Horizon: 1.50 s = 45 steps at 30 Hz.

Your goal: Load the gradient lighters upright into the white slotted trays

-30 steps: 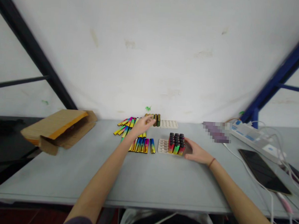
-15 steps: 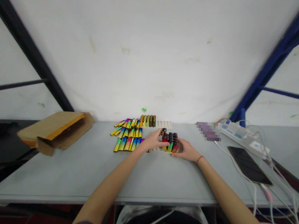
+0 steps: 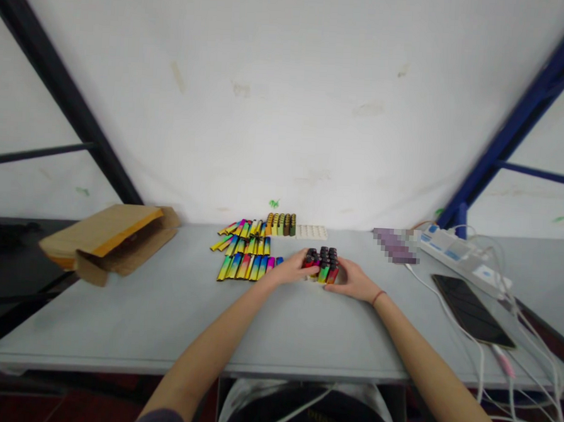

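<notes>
Several colourful lighters (image 3: 327, 264) with black tops stand upright, packed together, in a white tray (image 3: 312, 279) mostly hidden under them. My left hand (image 3: 294, 268) is closed round lighters at the left end of this block, its thumb in front. From the right, my right hand (image 3: 354, 283) grips the block, with the thumb at the front lower corner and the other fingers along its side. Left of my hands, many more shiny rainbow-coloured lighters (image 3: 244, 267) lie flat in three rough rows.
Behind stands a second white tray (image 3: 312, 232), its left part holding upright lighters with gold-coloured tops (image 3: 281, 224). An opened cardboard box (image 3: 105, 236) is at the left. A dark phone (image 3: 473, 310), a power strip (image 3: 463, 258) and loose white cables occupy the right side.
The lighter in my left hand has come down from above the others to about their level. My right hand stays at the block's right side. The view has shifted slightly.
</notes>
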### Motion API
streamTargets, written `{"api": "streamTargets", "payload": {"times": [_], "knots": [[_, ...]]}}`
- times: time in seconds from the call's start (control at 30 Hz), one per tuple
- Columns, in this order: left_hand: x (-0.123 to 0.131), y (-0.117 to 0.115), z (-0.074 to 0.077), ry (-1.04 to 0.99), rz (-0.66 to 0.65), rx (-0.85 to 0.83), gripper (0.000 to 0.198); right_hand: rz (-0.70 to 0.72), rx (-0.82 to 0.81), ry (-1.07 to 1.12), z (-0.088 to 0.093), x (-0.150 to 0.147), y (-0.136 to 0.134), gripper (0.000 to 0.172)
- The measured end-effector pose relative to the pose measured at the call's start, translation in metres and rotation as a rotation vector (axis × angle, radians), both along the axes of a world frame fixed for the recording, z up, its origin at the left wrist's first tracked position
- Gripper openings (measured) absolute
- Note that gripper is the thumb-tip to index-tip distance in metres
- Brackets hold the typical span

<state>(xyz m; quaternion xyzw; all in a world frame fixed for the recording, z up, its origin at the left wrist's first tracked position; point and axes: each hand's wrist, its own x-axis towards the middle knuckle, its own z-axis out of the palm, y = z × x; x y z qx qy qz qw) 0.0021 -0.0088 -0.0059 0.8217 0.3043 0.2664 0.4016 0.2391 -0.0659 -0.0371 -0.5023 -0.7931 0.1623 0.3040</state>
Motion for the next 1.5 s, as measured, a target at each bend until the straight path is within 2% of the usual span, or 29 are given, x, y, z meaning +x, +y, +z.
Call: {"api": "streamTargets", "payload": {"times": [0.1, 0.3, 0.4, 0.6, 0.73, 0.8, 0.9, 0.97, 1.03, 1.1, 1.2, 1.37, 1.5], "knots": [[0.001, -0.002, -0.003, -0.028, 0.078, 0.009, 0.033, 0.018, -0.006, 0.015, -0.001, 0.001, 0.001, 0.079], [0.003, -0.004, -0.009, -0.030, 0.020, 0.022, 0.038, 0.030, -0.011, 0.030, -0.001, 0.001, 0.002, 0.075], [0.005, -0.006, -0.008, -0.050, 0.091, 0.023, 0.032, 0.036, -0.006, 0.039, -0.001, 0.002, 0.002, 0.077], [0.009, -0.008, 0.005, -0.252, 0.269, -0.025, 0.034, 0.024, 0.004, 0.029, -0.002, 0.003, 0.002, 0.078], [-0.013, 0.004, 0.023, -0.235, 0.445, -0.220, 0.027, 0.031, -0.018, 0.016, -0.002, 0.003, 0.002, 0.078], [-0.037, 0.014, 0.034, -0.175, 0.583, -0.250, 0.024, 0.023, -0.016, 0.015, -0.002, 0.002, 0.002, 0.077], [-0.082, 0.029, 0.049, 0.036, 0.758, -0.054, 0.024, 0.017, -0.002, 0.023, -0.002, 0.002, 0.001, 0.077], [-0.108, 0.035, 0.055, 0.289, 0.790, 0.014, 0.028, 0.023, 0.004, 0.028, -0.002, 0.002, 0.001, 0.075], [-0.124, 0.039, 0.056, 0.525, 0.801, -0.003, 0.033, 0.026, 0.006, 0.028, -0.002, 0.002, 0.001, 0.075], [-0.129, 0.043, 0.055, 0.710, 0.812, -0.023, 0.039, 0.023, 0.005, 0.023, -0.001, 0.002, 0.000, 0.075], [-0.122, 0.048, 0.054, 0.864, 0.852, -0.015, 0.050, 0.015, -0.001, 0.015, -0.001, 0.002, 0.000, 0.074], [-0.109, 0.058, 0.059, 0.938, 0.893, -0.018, 0.055, 0.003, -0.008, 0.002, 0.001, 0.001, -0.002, 0.073], [-0.114, 0.059, 0.054, 0.918, 0.923, 0.061, 0.050, 0.009, -0.014, -0.005, 0.003, 0.001, -0.003, 0.071]]}}
